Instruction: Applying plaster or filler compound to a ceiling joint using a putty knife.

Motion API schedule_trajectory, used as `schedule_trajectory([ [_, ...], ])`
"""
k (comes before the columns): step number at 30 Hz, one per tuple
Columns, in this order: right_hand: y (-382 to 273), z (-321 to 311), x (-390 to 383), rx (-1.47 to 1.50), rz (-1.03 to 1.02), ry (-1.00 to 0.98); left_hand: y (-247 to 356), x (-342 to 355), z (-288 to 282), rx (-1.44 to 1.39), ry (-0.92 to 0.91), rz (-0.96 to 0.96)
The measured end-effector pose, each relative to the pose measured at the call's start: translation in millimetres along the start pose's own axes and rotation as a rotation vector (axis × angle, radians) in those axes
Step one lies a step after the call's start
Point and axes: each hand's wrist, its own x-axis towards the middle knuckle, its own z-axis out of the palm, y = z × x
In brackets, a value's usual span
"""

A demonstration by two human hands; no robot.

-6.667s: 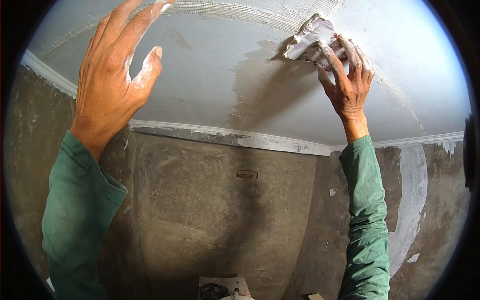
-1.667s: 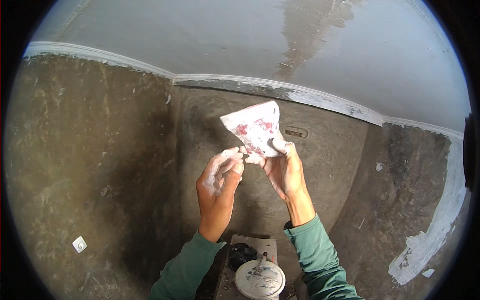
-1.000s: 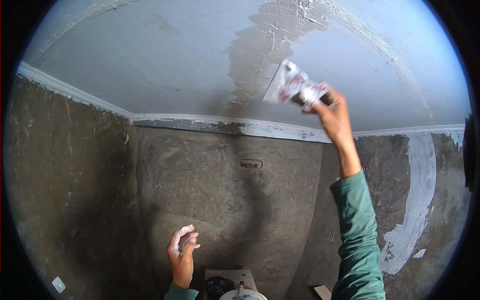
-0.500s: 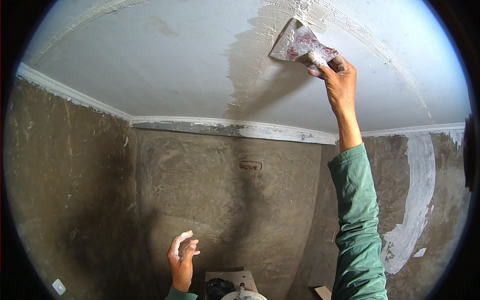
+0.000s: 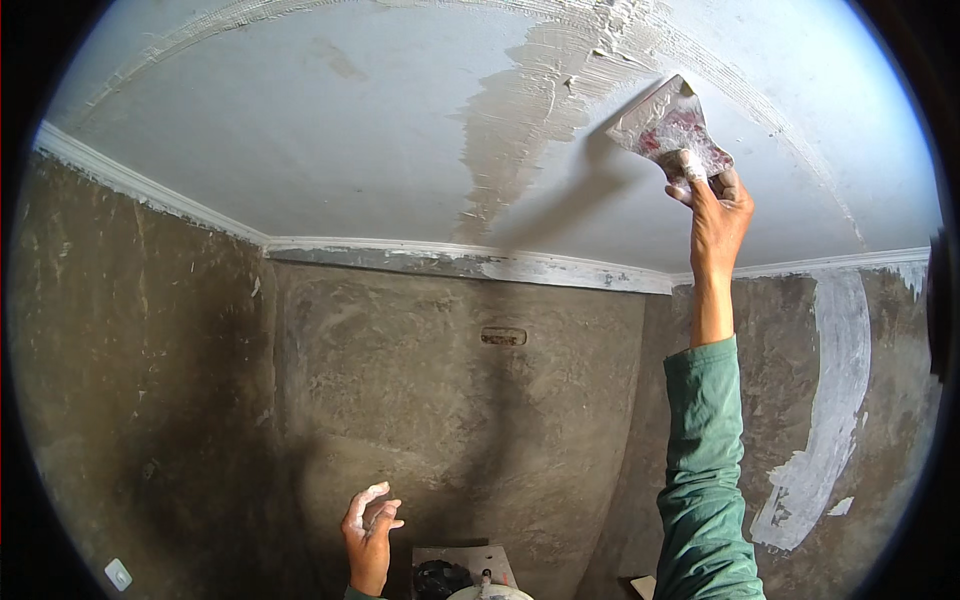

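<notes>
Green cloth covers the right forearm in a creased sleeve (image 5: 705,455) that rises from the lower right of the frame, its cuff short of the wrist. Above it, the right hand (image 5: 715,215) is closed around the narrow end of a broad putty knife (image 5: 675,128), the whitened thumb pressed along its near face. At the lower centre-left, the left hand (image 5: 368,540) is half open, its white-smeared fingers loosely bent and parted from the thumb, with nothing visible in its grasp. The putty knife is in the upper right, tilted, its wide edge toward the upper left and the ceiling (image 5: 340,150); whether that edge touches the surface I cannot tell. Its shadow falls just left of it. Beside that shadow, a ragged beige patch of wet putty (image 5: 525,120) runs from the top centre down toward the cornice (image 5: 560,272), thick and ridged near the top. Textured joint tape (image 5: 775,120) curves away to the right of the putty knife. Low in the bottom centre, a board (image 5: 465,556) sits behind a black plastic bag (image 5: 440,578) and a round pale lid (image 5: 490,593). A white wall switch (image 5: 118,574) is at the lower left, and a whitish skim strip (image 5: 838,390) bends down the right wall. Farthest back, the brown plastered wall (image 5: 400,370) carries a small recessed box (image 5: 503,337).
</notes>
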Motion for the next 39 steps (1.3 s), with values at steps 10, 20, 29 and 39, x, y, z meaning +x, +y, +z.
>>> schedule_trajectory([
  [10,3.8,53.9,12.5,-0.113,-0.132,-0.168,-1.4,-3.6,-0.7,-0.004,0.010,-0.028],
  [20,23.6,8.5,8.9,0.019,-0.060,-0.064,-13.7,-11.4,-16.3,-0.014,0.054,-0.075],
  [29,19.2,64.5,4.4,-0.200,-0.170,-0.138,-7.9,-18.7,-8.9,-0.025,0.033,-0.108],
  [39,17.4,33.9,-1.9,-0.059,-0.127,-0.059,-16.5,-18.9,-18.0,-0.025,0.036,-0.136],
])
